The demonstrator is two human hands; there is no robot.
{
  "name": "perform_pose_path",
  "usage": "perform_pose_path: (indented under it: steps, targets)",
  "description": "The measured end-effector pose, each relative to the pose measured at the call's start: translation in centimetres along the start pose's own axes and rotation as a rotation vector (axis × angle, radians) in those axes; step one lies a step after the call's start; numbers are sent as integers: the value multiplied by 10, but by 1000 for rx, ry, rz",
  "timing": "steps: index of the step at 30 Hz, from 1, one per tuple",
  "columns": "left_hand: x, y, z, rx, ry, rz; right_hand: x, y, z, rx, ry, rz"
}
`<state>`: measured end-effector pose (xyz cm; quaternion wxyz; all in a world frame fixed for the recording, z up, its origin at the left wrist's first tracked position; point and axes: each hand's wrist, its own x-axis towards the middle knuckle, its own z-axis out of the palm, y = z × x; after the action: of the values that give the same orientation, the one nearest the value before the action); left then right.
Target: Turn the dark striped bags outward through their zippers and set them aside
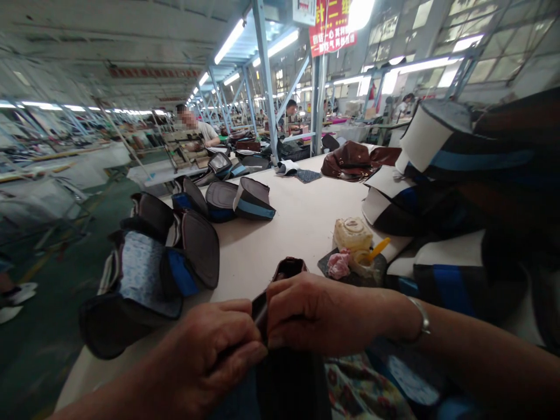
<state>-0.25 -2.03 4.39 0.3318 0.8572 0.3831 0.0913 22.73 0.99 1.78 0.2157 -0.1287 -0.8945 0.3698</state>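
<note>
Two hands (214, 338) (312, 309), dark strip (261, 309) pinched, pale table (293, 213); brown bag (349, 158) atop

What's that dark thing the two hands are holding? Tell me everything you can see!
The dark piece looks blackish to reddish-brown, smooth and slightly shiny, maybe like leather. Its reddish-brown far end shows just beyond the right hand, with the pale table behind it. The left hand and right hand pinch it close together, and their fingers hide part of it. Below them it's too dark to tell where it ends.
</note>
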Motion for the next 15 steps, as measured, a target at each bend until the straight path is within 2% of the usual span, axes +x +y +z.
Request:
perform_pose_path:
  steps: [2, 4, 6, 11, 13, 15]
  targets:
    - [-2, -2, -2, -2, -14, 11, 2, 1, 5, -60, 91, -32]
    - [-5, -4, -7, -5, -48, -15, 2, 5, 4, -19, 126, -50]
    - [-9, -7, -11, -15, -72, -52, 1, 12, -5, 118, 67, -17]
    - [-17, -16, -20, -26, -71, -178, -2, 38, -29, 350, -28, 207]
    - [-21, -17, -22, -26, -68, -188, 2, 41, -27, 389, -50, 201]
    - [-27, -15, -23, -28, -54, -182, 8, 39, -18, 351, -47, 104]
